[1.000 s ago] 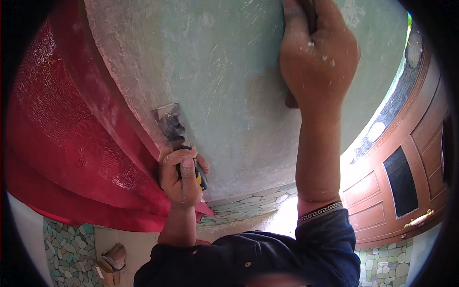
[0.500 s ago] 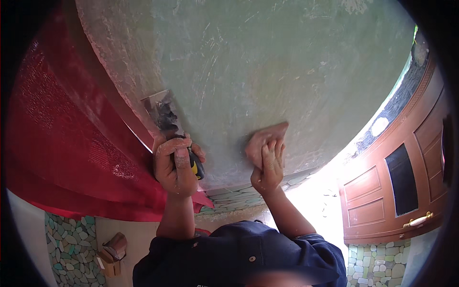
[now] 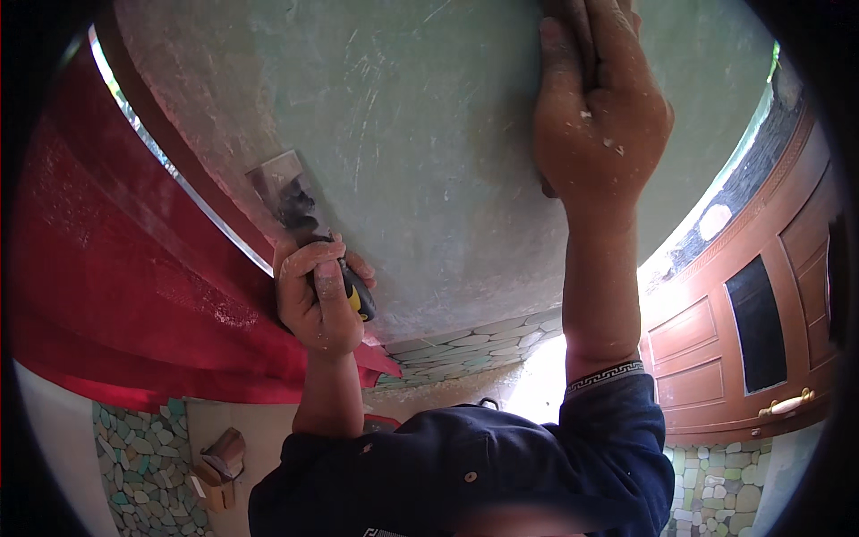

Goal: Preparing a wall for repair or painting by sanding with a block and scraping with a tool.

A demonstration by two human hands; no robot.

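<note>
My left hand [image 3: 324, 295] is wrapped round the black and yellow handle of a putty knife [image 3: 288, 190]. Its broad metal blade, smeared dark, points up and away, close to the left edge of the greenish wall [image 3: 429, 179]. Higher up, my right hand [image 3: 604, 134] presses toward the wall with the arm stretched out. Under it is a sheet of sandpaper [image 3: 548, 188], of which only a dark edge shows beside the wrist; the hand hides the rest. White specks of dust dot both hands. Pale scratches and patches mark the wall's surface.
A red curtain [image 3: 152, 277] hangs at the left, close to my left forearm. At the right stands a brown panelled door [image 3: 689, 358] with a handle. Behind me at the lower left, a small open cardboard box [image 3: 215, 492] sits near stone cladding [image 3: 148, 456].
My right hand has moved up and a little right across the wall with the sandpaper, straightening the arm. My left hand with the putty knife has shifted only slightly left and up.
</note>
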